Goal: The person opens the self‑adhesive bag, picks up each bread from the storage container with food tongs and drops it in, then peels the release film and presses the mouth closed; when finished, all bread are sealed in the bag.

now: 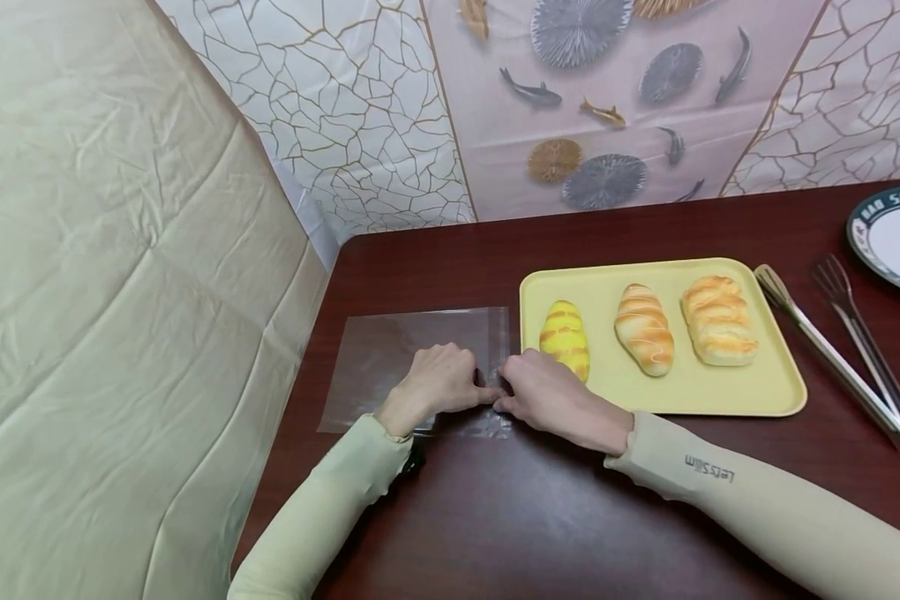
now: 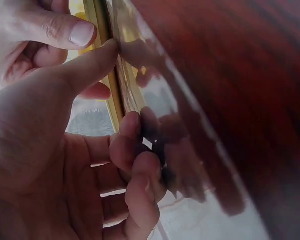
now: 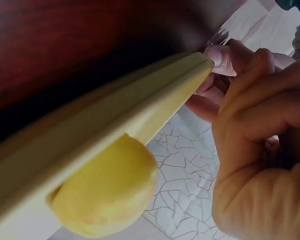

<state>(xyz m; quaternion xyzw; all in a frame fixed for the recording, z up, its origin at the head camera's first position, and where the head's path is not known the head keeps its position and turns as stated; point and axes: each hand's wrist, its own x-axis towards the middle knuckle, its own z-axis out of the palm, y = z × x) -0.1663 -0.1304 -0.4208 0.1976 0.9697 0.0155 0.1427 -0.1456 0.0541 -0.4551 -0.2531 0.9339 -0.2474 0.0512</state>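
Observation:
A clear plastic bag (image 1: pixel 390 350) lies flat on the dark red table, its flap end toward the tray. My left hand (image 1: pixel 438 379) is over the bag, thumb stretched toward the flap, fingers curled at the film. In the left wrist view, the left thumb (image 2: pixel 92 67) and curled fingertips touch the glossy film (image 2: pixel 155 95). My right hand (image 1: pixel 558 396) holds the flap edge between thumb and fingers, its thumb nearly meeting the left one. From the right wrist view, the right hand (image 3: pixel 265 130) has bent fingers beside the tray corner; the film at its fingertips is mostly hidden.
Right of the bag, a yellow tray (image 1: pixel 720 396) carries a yellow bread roll (image 1: pixel 562 333), a striped bread (image 1: pixel 645 329) and a braided loaf (image 1: pixel 718 321). Metal tongs (image 1: pixel 840 354) lie beyond it. A green-rimmed plate (image 1: pixel 888 258) sits far right; a draped cloth (image 1: pixel 120 292) borders the left.

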